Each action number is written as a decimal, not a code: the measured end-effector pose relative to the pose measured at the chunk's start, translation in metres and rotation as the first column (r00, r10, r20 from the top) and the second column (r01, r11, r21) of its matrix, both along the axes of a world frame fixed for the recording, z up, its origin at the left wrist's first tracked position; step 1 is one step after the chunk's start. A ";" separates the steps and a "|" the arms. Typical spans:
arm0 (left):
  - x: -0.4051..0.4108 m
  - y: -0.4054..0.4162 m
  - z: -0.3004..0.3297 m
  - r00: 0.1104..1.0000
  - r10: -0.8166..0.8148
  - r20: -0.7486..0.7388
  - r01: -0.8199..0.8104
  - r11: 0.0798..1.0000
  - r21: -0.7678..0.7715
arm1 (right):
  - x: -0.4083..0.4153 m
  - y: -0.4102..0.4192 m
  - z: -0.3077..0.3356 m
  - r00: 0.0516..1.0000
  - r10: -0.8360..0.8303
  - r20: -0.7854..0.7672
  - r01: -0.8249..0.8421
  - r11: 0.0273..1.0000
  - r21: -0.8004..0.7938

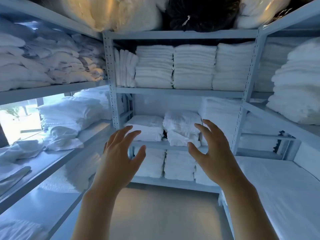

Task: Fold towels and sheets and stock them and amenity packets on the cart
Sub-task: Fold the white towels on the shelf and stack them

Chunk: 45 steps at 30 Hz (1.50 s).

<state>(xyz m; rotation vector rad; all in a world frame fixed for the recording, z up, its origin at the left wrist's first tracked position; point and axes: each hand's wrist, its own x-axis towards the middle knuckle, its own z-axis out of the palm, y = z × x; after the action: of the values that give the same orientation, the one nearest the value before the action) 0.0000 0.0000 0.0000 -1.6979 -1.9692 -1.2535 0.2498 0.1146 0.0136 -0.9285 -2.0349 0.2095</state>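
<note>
Ahead, folded towels (181, 122) are stacked on the middle shelf (166, 144), partly hidden by both hands: left hand (119, 153) and right hand (213, 149), each grip spread wide, nothing held. Top-shelf bags (121, 13) are blurred.

Both my arms stretched forward, bare forearms roughly parallel. Left hand (119, 153) raised, fingers spread and loosely curved, holding nothing. Right hand (212, 150) level with it, just beside, fingers likewise splayed, palms facing inward.

shelving: pale metal racks (183, 90) on three sides | floor (155, 213): plain beige | window (19, 116): bright daylight, lower left
</note>
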 end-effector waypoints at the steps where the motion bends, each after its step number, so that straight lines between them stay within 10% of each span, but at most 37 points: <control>1: -0.003 0.001 0.000 1.000 0.008 0.002 -0.008 1.000 -0.003 | -0.004 0.007 -0.001 1.000 0.023 -0.011 -0.023 1.000 -0.001; 21: -0.141 -0.197 0.007 0.761 0.635 -0.133 -0.644 0.763 -0.045 | -0.230 -0.073 0.000 0.871 0.468 0.152 -0.478 0.877 0.040; 45: -0.202 -0.446 -0.015 0.517 0.856 0.016 -0.853 0.516 -0.079 | -0.392 -0.286 -0.015 0.683 0.704 0.196 -0.726 0.685 0.070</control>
<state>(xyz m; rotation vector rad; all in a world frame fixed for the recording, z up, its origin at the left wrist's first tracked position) -0.2020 -0.4457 -0.0149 -0.4487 -2.3835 -0.8214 -0.1418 -0.1710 -0.0016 0.0067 -2.4402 0.4178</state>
